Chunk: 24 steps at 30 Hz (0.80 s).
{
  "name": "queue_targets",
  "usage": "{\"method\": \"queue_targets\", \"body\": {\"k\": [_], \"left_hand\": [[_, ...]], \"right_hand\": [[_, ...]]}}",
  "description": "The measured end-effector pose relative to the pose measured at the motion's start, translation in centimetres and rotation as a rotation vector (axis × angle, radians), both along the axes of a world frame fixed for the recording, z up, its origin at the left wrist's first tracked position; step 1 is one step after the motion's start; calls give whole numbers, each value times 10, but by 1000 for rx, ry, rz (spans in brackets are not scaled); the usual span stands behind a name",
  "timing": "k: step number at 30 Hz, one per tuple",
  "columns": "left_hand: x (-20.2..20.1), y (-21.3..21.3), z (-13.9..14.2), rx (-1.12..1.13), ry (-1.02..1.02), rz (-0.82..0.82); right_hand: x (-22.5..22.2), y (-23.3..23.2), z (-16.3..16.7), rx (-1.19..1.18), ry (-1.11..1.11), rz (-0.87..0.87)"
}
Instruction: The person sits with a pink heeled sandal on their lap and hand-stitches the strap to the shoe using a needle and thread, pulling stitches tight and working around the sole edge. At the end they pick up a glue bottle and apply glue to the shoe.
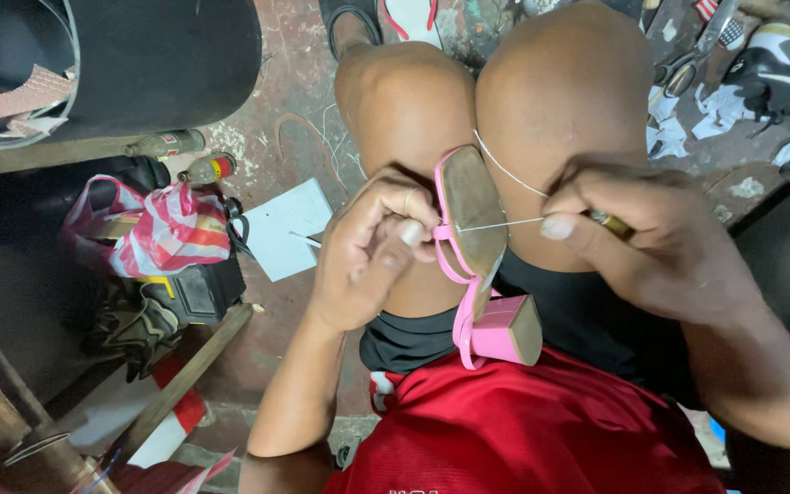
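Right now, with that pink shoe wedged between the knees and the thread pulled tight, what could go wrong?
The thread is taut from the sole of the shoe to the tool in the right hand; a hard tug might snap it or tear the sole edge. The left hand pinches right at the sole, so a slip of the point could prick a finger. The shoe is held only by the knees and could twist loose.

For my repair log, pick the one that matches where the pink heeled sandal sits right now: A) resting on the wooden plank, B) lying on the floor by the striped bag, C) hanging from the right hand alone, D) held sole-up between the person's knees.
D: the pink heeled sandal lies sole-up between the knees, the left hand gripping its strap side while the right hand draws a thread across the sole.
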<state>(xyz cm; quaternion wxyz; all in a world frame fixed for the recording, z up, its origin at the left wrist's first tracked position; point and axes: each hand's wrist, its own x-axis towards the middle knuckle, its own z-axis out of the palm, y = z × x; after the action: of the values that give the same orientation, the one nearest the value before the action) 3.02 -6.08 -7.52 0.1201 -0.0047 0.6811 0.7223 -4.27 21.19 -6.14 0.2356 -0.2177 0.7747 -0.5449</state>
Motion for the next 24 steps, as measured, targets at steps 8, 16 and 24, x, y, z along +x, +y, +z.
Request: {"method": "queue_targets", "body": {"k": [8, 16, 24], "left_hand": [[-23, -2, 21, -434, 148, -56], [-41, -8, 24, -621, 270, -192], [-58, -20, 19, -719, 349, -376]], "right_hand": [[9, -1, 6, -449, -254, -226], [5, -13, -20, -882, -467, -82], [6, -24, -20, -618, -434, -3]]}}
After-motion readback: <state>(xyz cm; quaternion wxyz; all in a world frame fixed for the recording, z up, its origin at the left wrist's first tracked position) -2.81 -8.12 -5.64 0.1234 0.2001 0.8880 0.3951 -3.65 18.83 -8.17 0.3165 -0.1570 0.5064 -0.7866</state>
